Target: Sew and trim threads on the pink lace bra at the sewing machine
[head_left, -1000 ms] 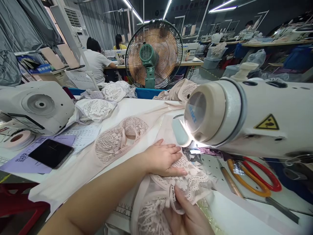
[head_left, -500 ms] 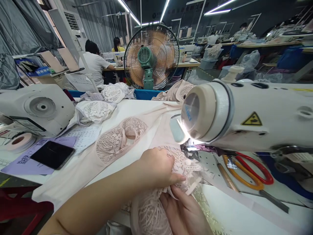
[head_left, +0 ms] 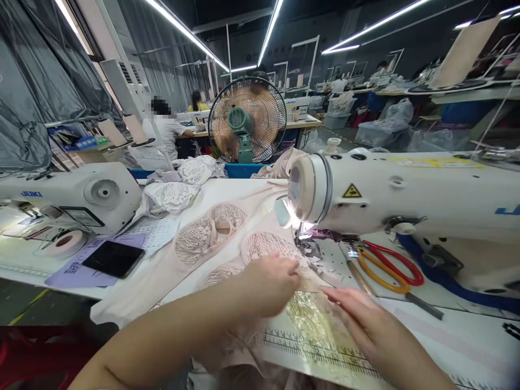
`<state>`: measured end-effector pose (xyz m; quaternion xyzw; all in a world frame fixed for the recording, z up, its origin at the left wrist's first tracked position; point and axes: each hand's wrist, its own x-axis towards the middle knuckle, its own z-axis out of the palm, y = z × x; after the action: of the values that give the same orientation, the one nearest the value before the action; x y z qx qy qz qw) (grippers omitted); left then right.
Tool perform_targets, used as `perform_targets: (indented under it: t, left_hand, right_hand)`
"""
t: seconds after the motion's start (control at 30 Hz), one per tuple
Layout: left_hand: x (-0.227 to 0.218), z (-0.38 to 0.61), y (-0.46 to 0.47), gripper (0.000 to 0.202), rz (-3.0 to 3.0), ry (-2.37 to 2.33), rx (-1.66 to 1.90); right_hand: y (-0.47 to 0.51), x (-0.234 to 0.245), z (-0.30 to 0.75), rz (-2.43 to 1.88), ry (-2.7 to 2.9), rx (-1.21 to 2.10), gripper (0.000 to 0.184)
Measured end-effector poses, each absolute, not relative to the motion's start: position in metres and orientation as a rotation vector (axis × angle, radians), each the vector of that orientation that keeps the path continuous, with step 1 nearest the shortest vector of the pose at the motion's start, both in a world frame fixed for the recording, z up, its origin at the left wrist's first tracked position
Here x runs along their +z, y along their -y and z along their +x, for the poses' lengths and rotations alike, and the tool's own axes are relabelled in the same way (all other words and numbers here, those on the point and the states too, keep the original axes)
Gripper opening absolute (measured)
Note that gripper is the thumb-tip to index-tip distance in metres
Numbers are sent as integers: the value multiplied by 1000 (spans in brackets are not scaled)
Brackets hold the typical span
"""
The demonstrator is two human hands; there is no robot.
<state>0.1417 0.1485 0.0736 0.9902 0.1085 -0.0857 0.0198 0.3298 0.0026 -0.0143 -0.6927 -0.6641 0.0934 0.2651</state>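
Note:
A pale pink lace bra [head_left: 270,246] lies at the sewing machine, one cup flat beside the lit needle area [head_left: 303,233]. My left hand [head_left: 270,284] rests over its near side with fingers curled onto the fabric, slightly blurred. To the right, my right hand [head_left: 361,314] pinches what looks like the bra's thin edge, stretched between both hands; its fingertips are partly hidden. A second pink lace bra [head_left: 195,241] lies flat on the left, its band reaching toward the table's front edge. More pink fabric below my left forearm is blurred.
The white sewing machine [head_left: 365,189] spans the right. Red-handled scissors [head_left: 410,265], orange-handled scissors [head_left: 382,273] and a black phone [head_left: 114,259] lie on the table. White lace bras [head_left: 173,196] are heaped behind. A large fan [head_left: 247,119] stands beyond; a person in white [head_left: 162,130] sits farther back.
My hands have moved apart, the right going rightward. The lace cup they gripped together now lies flatter on the table by the needle. The view has shifted, showing more of both machines.

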Motion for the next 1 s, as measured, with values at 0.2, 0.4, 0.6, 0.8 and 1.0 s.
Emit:
perform_targets:
  t: [0.2, 0.4, 0.6, 0.8, 1.0]
  left_hand:
    - [50, 151, -131, 63, 3200, -172, -357]
    - [41, 135, -140, 63, 3232, -36, -171]
    - [41, 139, -152, 62, 3204, 18, -224]
    - [34, 146, -172, 60, 3193, 77, -102]
    - [29, 153, -190, 55, 3186, 120, -14]
  right_hand:
    - [-18, -34, 337, -1829, 1970, 90, 42]
    - [-5, -40, 339, -1750, 2028, 12, 48]
    - [-9, -38, 338, -1795, 2114, -86, 45]
    - [-22, -40, 342, -1867, 2207, -212, 45]
    - [-33, -41, 352, -1965, 2295, -296, 55]
